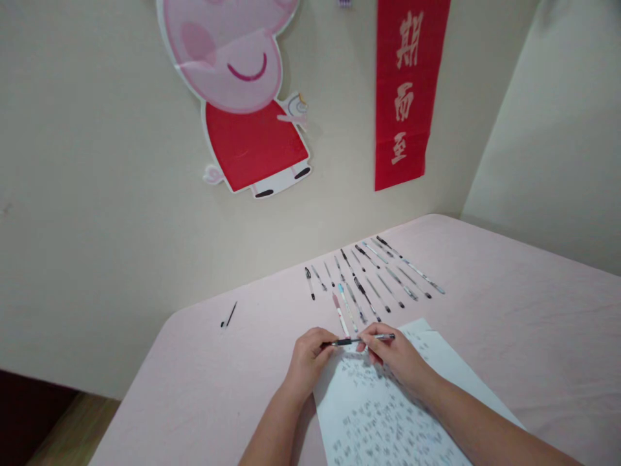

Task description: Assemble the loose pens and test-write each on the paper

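A pen (344,342) with a black grip and a clear barrel lies nearly level between my two hands, above the top of a paper sheet (339,424) covered in small handwritten marks. My left hand (309,358) is closed at the pen's left end, its fingers hiding the tip. Around the barrel toward the other end, my right hand (392,353) pinches with thumb and fingers. Just beyond the hands lies a pen with a pinkish top (338,307), and close by it a light blue-topped pen (345,299).
Several pens, among them a black-capped one (367,298), lie in two slanting rows on the pink-covered table (204,388). Off to the left are a thin black refill-like stick (231,313) and a small dark piece. The wall (121,213) rises behind the table's far edge.
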The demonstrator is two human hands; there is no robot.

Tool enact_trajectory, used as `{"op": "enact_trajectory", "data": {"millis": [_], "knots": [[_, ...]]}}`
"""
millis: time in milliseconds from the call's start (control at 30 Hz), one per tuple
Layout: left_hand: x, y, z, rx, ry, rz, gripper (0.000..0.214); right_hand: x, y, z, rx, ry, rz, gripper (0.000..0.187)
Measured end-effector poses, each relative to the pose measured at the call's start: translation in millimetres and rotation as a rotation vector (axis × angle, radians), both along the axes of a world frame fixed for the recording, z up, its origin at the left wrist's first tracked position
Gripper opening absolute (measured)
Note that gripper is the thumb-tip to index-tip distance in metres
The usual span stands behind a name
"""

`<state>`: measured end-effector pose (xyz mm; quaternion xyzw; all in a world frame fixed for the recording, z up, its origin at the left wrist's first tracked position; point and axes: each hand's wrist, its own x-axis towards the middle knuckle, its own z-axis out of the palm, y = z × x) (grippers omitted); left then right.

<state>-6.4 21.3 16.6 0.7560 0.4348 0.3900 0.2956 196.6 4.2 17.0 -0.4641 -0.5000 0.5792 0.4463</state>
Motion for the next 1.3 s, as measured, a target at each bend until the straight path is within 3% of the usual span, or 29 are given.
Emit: {"op": "enact_trajectory", "data": {"millis": [233,433,900,1300], "knots": [[3.9,1.6,-8.4,-0.284,-0.268,0.065,0.009,0.0,3.8,-2.8,-0.023,0.098,-0.027,0.039],[2.1,0.1,-9.7,-0.366,-0.328,0.072,0.013,0.5,5.8,-4.4,-0.031,0.123,-0.029,0.039],[-1.5,1.1,-10.8,-0.308,-0.256,0.042,0.015,0.5,5.0,-1.6,-0.057,0.149,-0.032,0.036],[-0.7,-0.9,-1.1,-0.199,-0.143,0.039,0.016,0.0,4.2,-3.2,-0.073,0.117,0.005,0.038]]}}
